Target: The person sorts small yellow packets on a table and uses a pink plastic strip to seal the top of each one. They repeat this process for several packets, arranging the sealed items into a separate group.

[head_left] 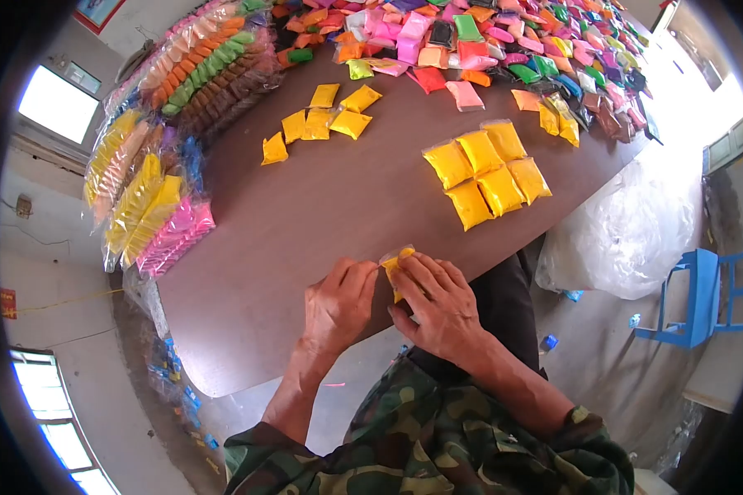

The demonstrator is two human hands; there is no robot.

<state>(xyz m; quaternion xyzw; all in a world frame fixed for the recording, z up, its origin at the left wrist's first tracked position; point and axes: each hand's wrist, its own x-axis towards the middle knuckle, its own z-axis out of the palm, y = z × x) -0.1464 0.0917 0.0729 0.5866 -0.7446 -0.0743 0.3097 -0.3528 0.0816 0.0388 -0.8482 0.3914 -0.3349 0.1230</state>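
A small yellow packet (394, 269) in clear wrap is at the near edge of the table, between my hands. My right hand (439, 307) is closed over it, its fingers covering much of the packet. My left hand (338, 304) is closed in a pinch at the packet's left edge; the fingertips are partly hidden. Farther off, a block of several yellow packets (479, 169) lies side by side in two rows. To the left of that block, a looser group of yellow packets (318, 124) is spread on the brown table (248, 256).
A large heap of mixed-colour packets (470, 41) covers the far table. Bagged rows of packets (153, 181) stand along the left edge. Right of the table are a big clear plastic bag (627, 223) and a blue stool (692, 297). Blue scraps (191, 398) litter the floor.
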